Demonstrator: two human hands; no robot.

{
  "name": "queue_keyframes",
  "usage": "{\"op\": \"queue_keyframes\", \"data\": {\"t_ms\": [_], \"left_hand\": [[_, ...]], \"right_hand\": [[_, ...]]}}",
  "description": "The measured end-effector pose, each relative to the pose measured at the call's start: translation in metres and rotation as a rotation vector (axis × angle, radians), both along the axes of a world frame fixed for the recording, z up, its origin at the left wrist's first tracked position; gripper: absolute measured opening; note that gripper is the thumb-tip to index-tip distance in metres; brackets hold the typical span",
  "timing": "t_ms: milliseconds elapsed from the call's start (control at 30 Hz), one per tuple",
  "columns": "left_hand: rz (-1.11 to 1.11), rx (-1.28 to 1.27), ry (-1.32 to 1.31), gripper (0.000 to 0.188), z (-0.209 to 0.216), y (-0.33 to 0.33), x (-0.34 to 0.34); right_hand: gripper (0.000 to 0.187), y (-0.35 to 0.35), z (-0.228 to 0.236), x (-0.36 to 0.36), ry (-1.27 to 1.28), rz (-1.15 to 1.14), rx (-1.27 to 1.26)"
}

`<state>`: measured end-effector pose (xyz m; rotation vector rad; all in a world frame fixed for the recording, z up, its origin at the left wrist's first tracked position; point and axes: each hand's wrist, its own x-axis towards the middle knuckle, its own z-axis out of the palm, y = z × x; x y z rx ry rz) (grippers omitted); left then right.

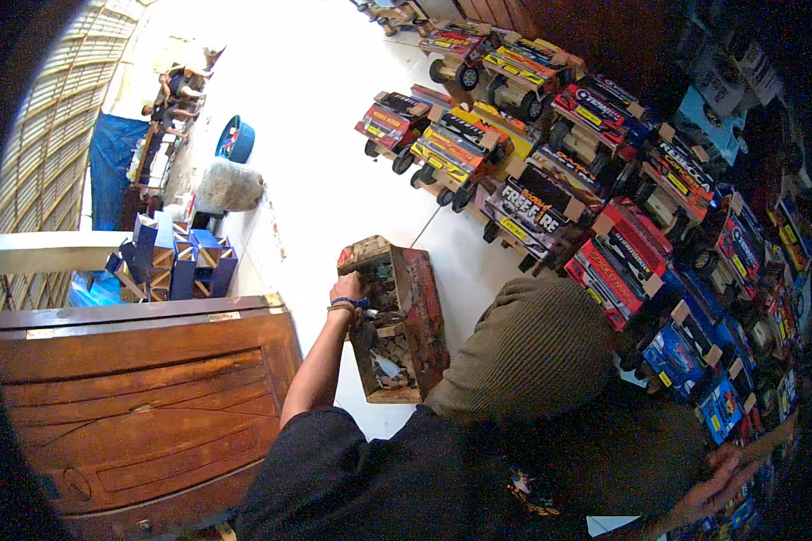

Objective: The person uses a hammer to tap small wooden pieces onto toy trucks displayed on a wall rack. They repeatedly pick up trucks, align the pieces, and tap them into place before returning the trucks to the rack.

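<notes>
My left hand (347,288), bracelets at its wrist, is closed over the upper left rim of a worn wooden box (424,311) with patchy red paint. The box sits tilted on the white floor, its open side showing. Inside lie small wood pieces (392,347) and a pale object (386,367) I cannot make out. My right hand (717,482) is at the dim lower right, near the toy trucks; its fingers and anything in them cannot be made out. A rounded shape in ribbed olive cloth (532,352) covers the area between the two hands.
Rows of colourful wooden toy trucks (532,207) with black wheels fill the right side. A carved wooden door (153,397) stands left. Beyond it are blue-and-wood pieces (176,257), a pale sack (230,187), a blue tub (236,140) and other people (176,95) far off.
</notes>
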<state>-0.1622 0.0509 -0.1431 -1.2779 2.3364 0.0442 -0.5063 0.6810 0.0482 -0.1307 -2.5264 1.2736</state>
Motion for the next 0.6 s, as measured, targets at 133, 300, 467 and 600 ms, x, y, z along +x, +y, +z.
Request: {"op": "queue_keyframes", "data": {"t_ms": [133, 300, 467, 600], "left_hand": [[0.043, -0.1, -0.083, 0.022, -0.02, -0.001, -0.016], [0.152, -0.025, -0.002, 0.03, -0.019, -0.006, -0.018], [0.274, 0.378, 0.353, 0.029, 0.019, -0.019, -0.013], [0.742, 0.695, 0.6, 0.022, 0.072, -0.002, -0.02]], "right_hand": [[0.054, -0.007, 0.002, 0.004, -0.006, -0.062, -0.097], [0.056, -0.011, 0.015, 0.011, -0.054, -0.066, -0.012], [0.057, -0.004, 0.009, 0.011, -0.026, -0.243, 0.124], [0.053, 0.0, 0.004, 0.008, 0.013, -0.164, 0.16]]}}
